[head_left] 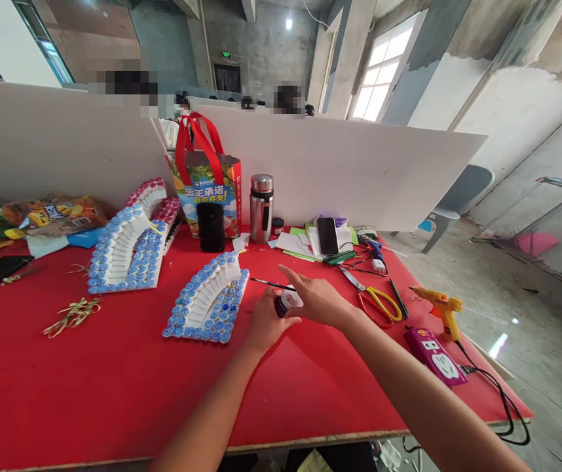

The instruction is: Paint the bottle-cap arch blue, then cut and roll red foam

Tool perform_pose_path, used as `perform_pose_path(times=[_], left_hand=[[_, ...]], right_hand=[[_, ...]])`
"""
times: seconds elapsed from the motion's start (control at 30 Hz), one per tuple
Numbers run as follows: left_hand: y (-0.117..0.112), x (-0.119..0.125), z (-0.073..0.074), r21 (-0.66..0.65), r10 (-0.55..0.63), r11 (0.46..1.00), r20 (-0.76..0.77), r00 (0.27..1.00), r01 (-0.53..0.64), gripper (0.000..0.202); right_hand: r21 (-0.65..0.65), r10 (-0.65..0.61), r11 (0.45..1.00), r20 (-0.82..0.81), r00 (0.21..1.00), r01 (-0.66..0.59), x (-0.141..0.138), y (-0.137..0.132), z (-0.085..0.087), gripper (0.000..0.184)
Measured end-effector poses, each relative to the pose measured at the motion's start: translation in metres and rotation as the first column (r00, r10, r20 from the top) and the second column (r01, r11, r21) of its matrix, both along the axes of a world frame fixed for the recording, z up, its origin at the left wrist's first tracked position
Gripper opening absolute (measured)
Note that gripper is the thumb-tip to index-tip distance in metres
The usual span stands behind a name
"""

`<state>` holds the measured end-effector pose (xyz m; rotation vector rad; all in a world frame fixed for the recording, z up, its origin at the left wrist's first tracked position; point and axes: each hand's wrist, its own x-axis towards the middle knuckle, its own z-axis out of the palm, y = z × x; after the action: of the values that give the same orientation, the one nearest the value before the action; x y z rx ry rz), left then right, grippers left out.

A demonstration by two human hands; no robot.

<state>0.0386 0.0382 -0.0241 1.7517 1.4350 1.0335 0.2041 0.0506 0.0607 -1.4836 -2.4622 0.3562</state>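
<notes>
My left hand is closed around a small dark jar just above the red table. Over the jar's whitish part lies my right hand, its index finger stretched forward. A thin dark paintbrush sticks out to the left from my right hand, its tip near a curved model piece covered with blue rolled-paper rosettes. White step-like strips run along that piece's curve. Whether my right hand also grips the jar's top is hidden. Farther left stands a similar larger piece with blue and red rosettes.
Scissors, a yellow glue gun and a purple power socket lie at right. A steel flask, phone and shopping bag stand before a white partition. Dried straw lies left.
</notes>
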Motion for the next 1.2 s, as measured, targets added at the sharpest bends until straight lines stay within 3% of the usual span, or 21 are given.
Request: perform_pose_path(times=[0.13, 0.3, 0.43, 0.53, 0.7, 0.93, 1.2], left_hand=[[0.000, 0.001, 0.003, 0.023, -0.044, 0.999, -0.033, 0.998, 0.045, 0.047], [0.000, 0.001, 0.006, 0.051, -0.063, 0.996, -0.114, 0.991, 0.069, 0.040], [-0.001, 0.000, 0.005, 0.024, -0.057, 0.998, -0.137, 0.989, 0.061, 0.051], [0.000, 0.000, 0.001, 0.008, -0.040, 0.999, -0.126, 0.991, 0.041, 0.064], [0.000, 0.001, -0.001, -0.003, -0.066, 0.998, -0.141, 0.988, 0.067, 0.067], [0.000, 0.003, 0.007, 0.000, -0.072, 0.997, -0.162, 0.984, 0.073, 0.063], [0.000, 0.004, 0.011, 0.065, -0.096, 0.992, -0.186, 0.978, 0.110, 0.043]], right_hand=[[0.004, 0.009, 1.000, 0.037, 0.999, -0.009, -0.005, 0.003, -0.005, 0.103], [-0.040, -0.075, 0.996, 0.017, 0.997, 0.076, -0.006, -0.003, -0.018, 0.103], [-0.149, -0.078, 0.988, -0.213, 0.974, 0.047, 0.008, -0.006, -0.016, 0.100], [-0.229, -0.075, 0.973, -0.335, 0.939, -0.004, 0.022, -0.006, -0.009, 0.085], [-0.147, -0.096, 0.987, -0.197, 0.976, 0.067, 0.025, -0.008, -0.003, 0.061], [-0.143, -0.008, 0.990, -0.147, 0.989, -0.013, 0.017, -0.013, 0.000, 0.071], [-0.059, -0.193, 0.978, 0.123, 0.973, 0.202, -0.013, -0.015, -0.001, 0.072]])
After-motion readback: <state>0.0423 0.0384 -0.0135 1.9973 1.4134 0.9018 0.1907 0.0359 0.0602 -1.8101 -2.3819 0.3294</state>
